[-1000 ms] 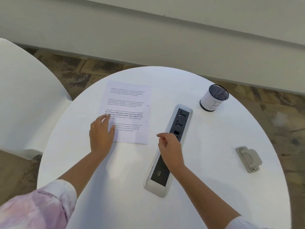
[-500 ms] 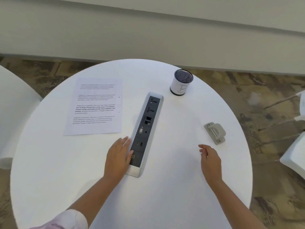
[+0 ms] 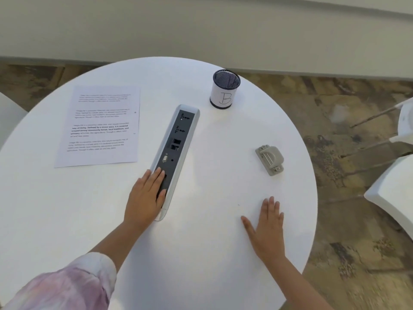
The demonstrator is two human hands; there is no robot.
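Right hand (image 3: 267, 227) now flat — fingers spread — on table (image 3: 212, 253).

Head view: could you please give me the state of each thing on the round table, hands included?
left hand, open, fingers resting flat on the near end of the socket panel.
right hand, open, flat on the table, fingers spread.
socket panel, sockets uncovered, nothing plugged in.
printed sheet, flat, face up, untouched.
mesh cup, upright, labelled B.
grey hole punch, lying untouched.
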